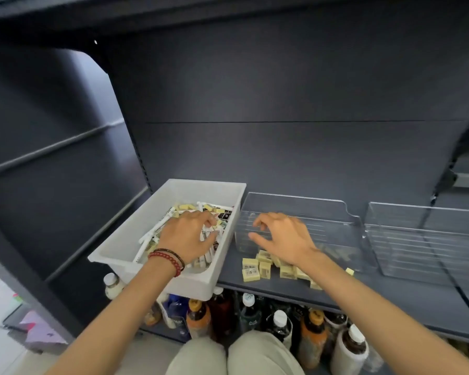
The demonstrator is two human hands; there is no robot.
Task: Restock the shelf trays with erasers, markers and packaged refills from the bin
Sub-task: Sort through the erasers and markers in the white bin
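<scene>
We face a dark grey shelving unit whose flat back panel [282, 117] rises behind a matte grey shelf [390, 299]. At the shelf's left end sits a white bin [119, 247], its near corner hanging past the shelf edge, filled with a jumble of white markers [149, 234], yellow erasers and small packets. Our left hand [186, 236], with red and dark bracelets [168, 257] at the wrist, is down in the bin with the fingers curled into the contents; we cannot tell whether it has hold of anything. Just right of the bin stands a clear tray [322, 209], and farther right a second clear tray [431, 239]. Our right hand [282, 236] hovers over the first tray's near left part, fingers loosely bent and apart, holding nothing. A heap of yellow erasers [263, 266] lies on the shelf by that tray's near side, under the right wrist. Below, a lower shelf holds rows of capped bottles [312, 328], close to our knees [255, 355].
</scene>
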